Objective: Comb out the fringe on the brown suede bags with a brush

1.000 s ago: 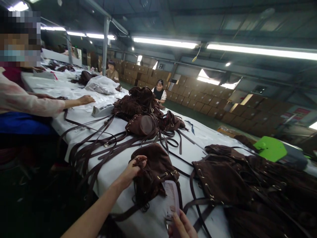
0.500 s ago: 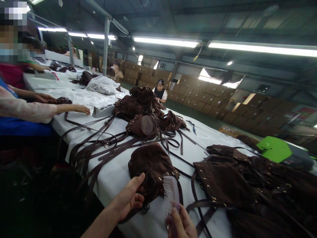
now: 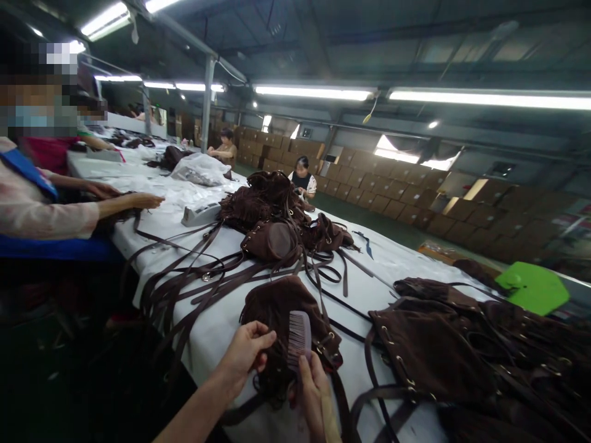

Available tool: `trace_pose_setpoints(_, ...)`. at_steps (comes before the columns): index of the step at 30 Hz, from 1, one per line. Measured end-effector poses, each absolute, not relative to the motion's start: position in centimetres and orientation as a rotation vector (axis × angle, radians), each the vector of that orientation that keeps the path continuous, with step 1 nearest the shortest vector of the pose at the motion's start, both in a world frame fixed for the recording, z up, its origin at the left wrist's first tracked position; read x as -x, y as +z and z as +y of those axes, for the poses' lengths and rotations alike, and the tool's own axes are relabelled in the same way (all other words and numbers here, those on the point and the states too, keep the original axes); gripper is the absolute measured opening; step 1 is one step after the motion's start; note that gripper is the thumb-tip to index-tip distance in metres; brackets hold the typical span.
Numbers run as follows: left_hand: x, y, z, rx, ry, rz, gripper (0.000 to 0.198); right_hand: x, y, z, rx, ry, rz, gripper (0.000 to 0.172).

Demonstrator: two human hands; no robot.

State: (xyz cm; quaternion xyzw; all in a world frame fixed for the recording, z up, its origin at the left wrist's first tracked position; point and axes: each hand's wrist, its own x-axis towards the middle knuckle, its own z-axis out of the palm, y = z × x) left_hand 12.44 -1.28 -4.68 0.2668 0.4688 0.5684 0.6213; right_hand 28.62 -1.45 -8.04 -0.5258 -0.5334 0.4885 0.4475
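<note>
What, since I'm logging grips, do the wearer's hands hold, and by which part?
Right hand: the comb, by its near end. Left hand: cannot tell.

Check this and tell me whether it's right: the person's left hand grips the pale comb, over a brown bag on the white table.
The hand is wrong: the head view shows the right hand gripping the pale comb, over a brown bag on the white table.
</note>
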Motion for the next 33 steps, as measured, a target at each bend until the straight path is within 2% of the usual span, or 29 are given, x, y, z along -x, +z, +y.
trace_pose_setpoints(3,-11.8,-2.3,-1.1,-0.843,1.328,1.128,0.036,-28.3,-9.1,-2.4,1.258,1.322,-1.266,0.058)
trace_pose_setpoints(7,-12.9,2.2,0.2,-1.335,1.277,1.282,0.012,-27.1,-9.3,-3.0,1.184,1.304,-1.257,0.049)
trace_pose_setpoints(12,-14.6,3.9,0.8,-1.594,1.09,1.217,0.006,-26.2,-9.6,-3.2,1.217,1.062,-1.256,0.046)
trace_pose_setpoints(17,-13.1,2.3,1.9,-1.227,1.055,1.259,0.008,-27.0,-9.6,-2.7,1.154,1.431,-1.105,0.059)
trace_pose_setpoints(22,-11.5,3.7,2.6,-1.302,1.12,1.267,0.013,-28.6,-6.4,-2.6,1.168,1.354,-0.919,0.065)
trace_pose_setpoints(26,-11.5,6.3,2.5,-1.579,1.048,1.266,0.012,-29.4,-3.1,-1.9,1.121,1.383,-0.936,0.098)
trace_pose_setpoints(28,-11.8,7.2,2.7,-1.73,1.001,1.266,0.011,-29.4,-1.5,-1.5,1.109,1.43,-0.959,0.104)
trace_pose_setpoints(30,-12.3,7.7,3.0,-1.853,0.966,1.241,0.009,-28.9,0.0,-1.6,1.09,1.5,-0.991,0.096)
trace_pose_setpoints(33,-13.2,8.3,3.3,-2.017,0.874,1.159,0.005,-27.3,1.5,-2.1,1.04,1.7,-1.03,0.067)
